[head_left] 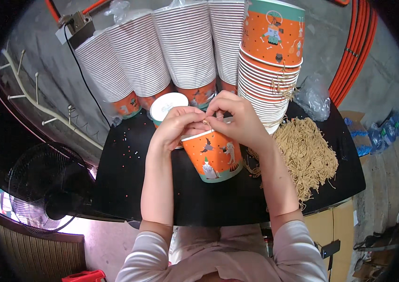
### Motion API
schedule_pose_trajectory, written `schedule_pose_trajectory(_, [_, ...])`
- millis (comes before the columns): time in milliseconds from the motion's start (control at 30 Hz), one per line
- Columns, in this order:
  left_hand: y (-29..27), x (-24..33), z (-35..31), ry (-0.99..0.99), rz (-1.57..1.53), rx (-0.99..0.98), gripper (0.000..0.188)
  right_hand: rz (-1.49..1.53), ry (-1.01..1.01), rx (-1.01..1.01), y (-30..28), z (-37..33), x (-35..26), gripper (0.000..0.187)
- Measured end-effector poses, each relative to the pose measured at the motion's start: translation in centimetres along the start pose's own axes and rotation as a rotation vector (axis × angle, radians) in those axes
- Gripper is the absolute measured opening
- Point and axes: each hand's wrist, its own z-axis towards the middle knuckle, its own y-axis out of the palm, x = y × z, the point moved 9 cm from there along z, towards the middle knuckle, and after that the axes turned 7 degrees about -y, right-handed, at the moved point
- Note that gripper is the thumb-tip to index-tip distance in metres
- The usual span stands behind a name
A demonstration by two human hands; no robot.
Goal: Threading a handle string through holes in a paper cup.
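Note:
An orange paper bucket (212, 157) with cartoon figures and a green base band stands tilted on the black table in front of me. Above its near rim, my left hand (179, 124) and my right hand (240, 120) meet with fingertips pinched together. Between them is a thin tan cord (206, 123), with a short piece hanging over the bucket's rim. The exact grip of each finger is partly hidden. Behind my left hand is a white-topped round container (169, 104). Right of my right forearm lies a big heap of tan cords (310, 155).
Tall nested stacks of paper buckets (183, 42) in clear plastic line the table's back. Another bucket stack (265, 89) rises behind my right hand, beside a crumpled plastic bag (313, 96). Tiny red and white bits (137, 152) dot the black table (114, 183). A fan (44, 188) stands left.

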Motion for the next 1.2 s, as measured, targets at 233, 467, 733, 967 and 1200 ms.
schedule_pose_trajectory(233, [-0.3,-0.1,0.1,0.013,-0.026,-0.005,0.014,-0.012,-0.038,0.007,0.2,-0.1,-0.3,0.009])
schedule_pose_trajectory(467, [0.2,0.2,-0.3,0.014,0.000,-0.037,0.017,0.006,0.013,-0.002,0.3,-0.1,0.4,0.010])
schedule_pose_trajectory(733, [0.2,0.3,-0.4,0.024,0.028,-0.048,0.021,-0.014,-0.035,-0.004,0.2,0.0,0.2,0.015])
schedule_pose_trajectory(967, [0.1,0.2,-0.3,0.032,0.045,-0.016,0.019,-0.047,-0.076,-0.018,0.4,0.1,-0.9,0.013])
schedule_pose_trajectory(1200, [0.2,0.3,-0.4,0.040,0.092,-0.033,0.020,0.023,0.016,-0.009,0.5,-0.2,0.7,0.013])
